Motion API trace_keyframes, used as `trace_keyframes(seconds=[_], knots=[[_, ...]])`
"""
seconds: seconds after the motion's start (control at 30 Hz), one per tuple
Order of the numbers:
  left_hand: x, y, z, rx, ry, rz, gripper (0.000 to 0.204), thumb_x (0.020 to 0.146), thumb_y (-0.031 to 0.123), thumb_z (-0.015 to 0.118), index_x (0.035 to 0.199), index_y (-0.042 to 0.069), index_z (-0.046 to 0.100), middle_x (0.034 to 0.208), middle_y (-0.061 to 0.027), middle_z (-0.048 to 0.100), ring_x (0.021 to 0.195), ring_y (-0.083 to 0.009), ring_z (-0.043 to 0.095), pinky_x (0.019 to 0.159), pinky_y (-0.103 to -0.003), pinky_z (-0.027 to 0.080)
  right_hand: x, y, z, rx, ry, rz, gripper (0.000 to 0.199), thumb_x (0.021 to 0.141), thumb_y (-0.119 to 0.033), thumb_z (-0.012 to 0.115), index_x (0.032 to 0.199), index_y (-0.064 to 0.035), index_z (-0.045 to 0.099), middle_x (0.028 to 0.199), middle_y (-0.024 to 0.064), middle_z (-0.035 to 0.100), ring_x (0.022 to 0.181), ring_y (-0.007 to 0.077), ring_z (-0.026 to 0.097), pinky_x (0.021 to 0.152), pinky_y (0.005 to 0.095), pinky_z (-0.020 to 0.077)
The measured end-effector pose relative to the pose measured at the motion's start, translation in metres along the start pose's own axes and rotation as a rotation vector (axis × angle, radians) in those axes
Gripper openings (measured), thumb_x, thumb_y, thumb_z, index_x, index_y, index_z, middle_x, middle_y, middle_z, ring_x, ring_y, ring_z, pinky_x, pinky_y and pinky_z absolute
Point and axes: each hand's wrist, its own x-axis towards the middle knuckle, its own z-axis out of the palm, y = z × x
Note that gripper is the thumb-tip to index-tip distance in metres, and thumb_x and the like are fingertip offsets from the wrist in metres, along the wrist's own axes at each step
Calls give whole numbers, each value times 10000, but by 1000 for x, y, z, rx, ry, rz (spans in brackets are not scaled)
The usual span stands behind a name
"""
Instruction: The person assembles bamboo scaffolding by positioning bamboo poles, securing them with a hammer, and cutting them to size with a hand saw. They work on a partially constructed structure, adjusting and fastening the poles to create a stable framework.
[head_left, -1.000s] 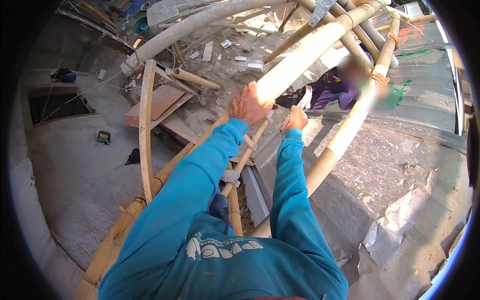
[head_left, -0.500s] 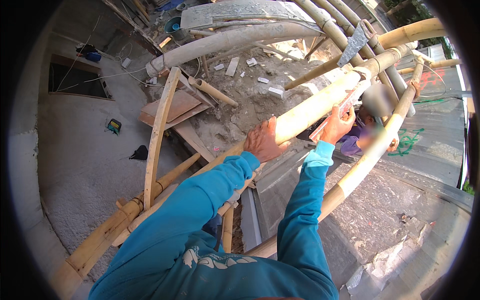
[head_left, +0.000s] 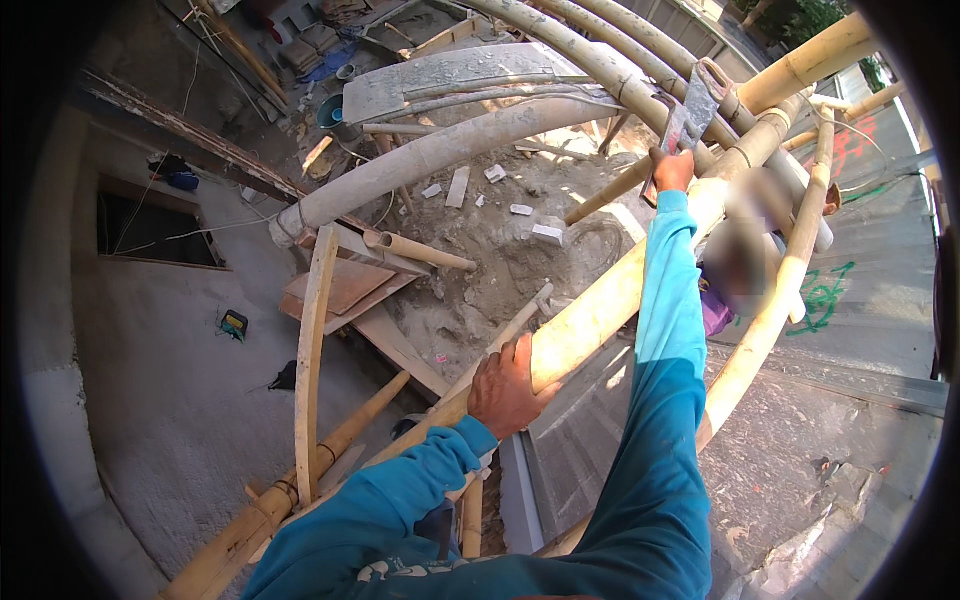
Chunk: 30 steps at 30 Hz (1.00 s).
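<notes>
My left hand (head_left: 508, 388) grips a thick yellow bamboo pole (head_left: 600, 305) that runs from lower left up to the upper right. My right arm in a teal sleeve stretches far up, and my right hand (head_left: 672, 170) is closed on the handle of a flat-bladed chopping knife (head_left: 692, 105), held up against the upper bamboo poles. A second curved bamboo pole (head_left: 770, 300) runs to the right of my right arm. Another person (head_left: 735, 265) is below, partly hidden behind the poles.
Grey weathered bamboo poles (head_left: 450, 150) cross above a rubble-strewn slab (head_left: 490, 250). A thin upright bamboo piece (head_left: 312, 350) stands at left beside wooden boards (head_left: 340, 285). Far below lie a concrete floor (head_left: 170, 400) and a corrugated sheet (head_left: 590, 420).
My right hand has risen from beside the left hand far up to the upper poles, the knife now showing in it. My left hand stays on the yellow pole; the view tilted up.
</notes>
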Motion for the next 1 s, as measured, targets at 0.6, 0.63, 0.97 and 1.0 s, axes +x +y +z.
trace_keyframes(seconds=[0.6, 0.63, 0.97, 1.0], knots=[[6, 9, -6, 26, -90, -21, 830, 742, 419, 825, 1358, -9, 471, 1099, -182, 616, 962, -362, 635, 850, -450, 523, 176, 13, 83, -213, 105, -154, 586, 773, -276, 674, 1318, -82, 577, 1215, 225, 660, 1118, 413, 630, 983, 456, 487], [5, 9, -6, 16, -108, -30, 829, 741, 421, 825, 1357, -8, 473, 1095, -176, 617, 958, -360, 636, 846, -448, 525, 183, 19, 85, -239, 78, -126, 579, 789, -258, 658, 1334, -86, 562, 1210, 227, 661, 1114, 423, 629, 981, 464, 487], [6, 6, -4, 3, -49, 1, 805, 745, 391, 824, 1345, -10, 469, 1149, -199, 610, 972, -361, 632, 858, -430, 525, 142, 21, 95, -488, 164, -148, 419, 881, -303, 571, 1236, -82, 603, 1289, 117, 608, 1190, 409, 530, 1003, 531, 397], [7, 7, -5, 7, -62, 11, 808, 744, 391, 825, 1346, -13, 468, 1151, -200, 610, 978, -360, 631, 860, -431, 524, 142, 28, 85, -460, 321, -145, 421, 876, -304, 573, 1227, -73, 604, 1265, 125, 615, 1175, 403, 535, 985, 530, 401]])
